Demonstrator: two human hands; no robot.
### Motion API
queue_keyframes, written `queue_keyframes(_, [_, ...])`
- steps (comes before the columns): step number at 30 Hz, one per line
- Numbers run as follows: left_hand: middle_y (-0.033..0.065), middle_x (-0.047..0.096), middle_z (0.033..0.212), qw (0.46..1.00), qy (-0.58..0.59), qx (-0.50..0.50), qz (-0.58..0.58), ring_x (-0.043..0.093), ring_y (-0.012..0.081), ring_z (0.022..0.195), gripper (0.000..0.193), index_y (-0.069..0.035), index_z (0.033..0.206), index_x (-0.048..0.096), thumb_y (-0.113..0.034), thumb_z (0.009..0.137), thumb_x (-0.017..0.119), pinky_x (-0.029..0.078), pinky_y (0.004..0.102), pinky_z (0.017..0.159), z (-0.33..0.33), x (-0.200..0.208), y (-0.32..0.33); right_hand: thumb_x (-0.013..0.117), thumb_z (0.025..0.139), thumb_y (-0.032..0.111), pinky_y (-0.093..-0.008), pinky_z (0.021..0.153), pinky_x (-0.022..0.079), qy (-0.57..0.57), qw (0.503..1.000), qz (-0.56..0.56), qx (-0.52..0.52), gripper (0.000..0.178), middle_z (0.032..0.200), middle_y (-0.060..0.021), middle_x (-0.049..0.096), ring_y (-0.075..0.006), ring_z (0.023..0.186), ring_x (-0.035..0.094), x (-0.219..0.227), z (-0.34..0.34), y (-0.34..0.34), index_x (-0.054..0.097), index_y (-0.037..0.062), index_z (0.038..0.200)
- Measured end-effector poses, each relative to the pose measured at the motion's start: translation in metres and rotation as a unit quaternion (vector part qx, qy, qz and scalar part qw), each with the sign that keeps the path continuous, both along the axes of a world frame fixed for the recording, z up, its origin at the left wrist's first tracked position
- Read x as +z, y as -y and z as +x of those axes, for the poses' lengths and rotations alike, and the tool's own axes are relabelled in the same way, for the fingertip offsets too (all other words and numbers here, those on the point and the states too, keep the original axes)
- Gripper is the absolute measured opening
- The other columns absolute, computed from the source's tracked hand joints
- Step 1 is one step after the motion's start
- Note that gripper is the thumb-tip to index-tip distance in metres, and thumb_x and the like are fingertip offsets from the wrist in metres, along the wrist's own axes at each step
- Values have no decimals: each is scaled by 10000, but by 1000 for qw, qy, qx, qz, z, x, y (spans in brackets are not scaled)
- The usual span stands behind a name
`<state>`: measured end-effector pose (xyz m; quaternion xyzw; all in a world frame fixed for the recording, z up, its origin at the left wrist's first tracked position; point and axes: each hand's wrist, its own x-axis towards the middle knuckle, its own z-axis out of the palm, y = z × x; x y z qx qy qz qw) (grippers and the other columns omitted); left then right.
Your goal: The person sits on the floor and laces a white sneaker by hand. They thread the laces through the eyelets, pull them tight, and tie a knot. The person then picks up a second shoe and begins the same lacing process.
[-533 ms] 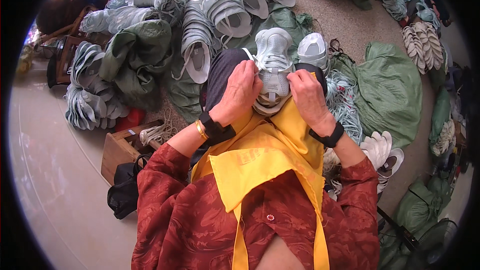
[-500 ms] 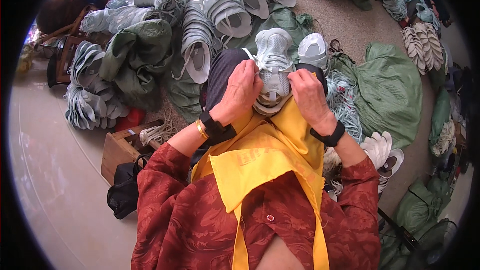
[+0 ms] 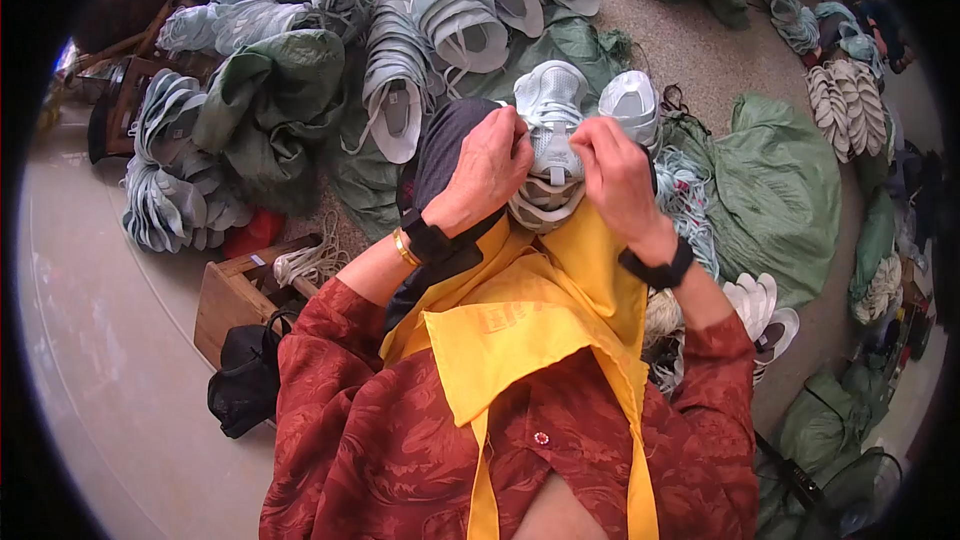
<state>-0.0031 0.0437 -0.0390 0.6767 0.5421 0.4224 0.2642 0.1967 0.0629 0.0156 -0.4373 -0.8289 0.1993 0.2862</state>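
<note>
A pale grey-green sneaker (image 3: 551, 130) rests on my lap, toe pointing away from me, over a yellow apron (image 3: 520, 320). My left hand (image 3: 487, 168) grips its left side near the laces. My right hand (image 3: 612, 175) pinches the right side of the lacing area. Both hands press close together on the shoe's upper. A second sneaker of the same colour (image 3: 630, 105) lies just beyond the first, to the right.
Rows of stacked pale shoe uppers (image 3: 440, 30) lie ahead and more of them (image 3: 175, 180) at left. Green sacks (image 3: 780, 190) sit right and another green sack (image 3: 270, 100) left. A wooden box (image 3: 235, 295) and black bag (image 3: 245, 385) are by my left elbow. White soles (image 3: 760, 305) lie right.
</note>
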Motion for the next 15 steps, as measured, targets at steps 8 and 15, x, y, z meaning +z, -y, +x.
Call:
queue_keyframes(8, [177,588,845,1000,23,12,13,596,344,734,116,9,975,543,-23,907,631,484,414,672,3,-8,1,676,900,29,-457,754,522,-29,996,-68,40,115,946,-183,636,-386,881,649,-12,-20,-6,641,-6,1004])
queue_keyframes(15, [213,570,907,1000,9,-9,-14,584,412,859,144,7,1003,510,-3,893,602,478,472,749,3,2,14,673,891,23,-478,771,516,51,997,-26,56,97,941,-188,598,-405,899,641,-24,-31,-9,595,-9,938])
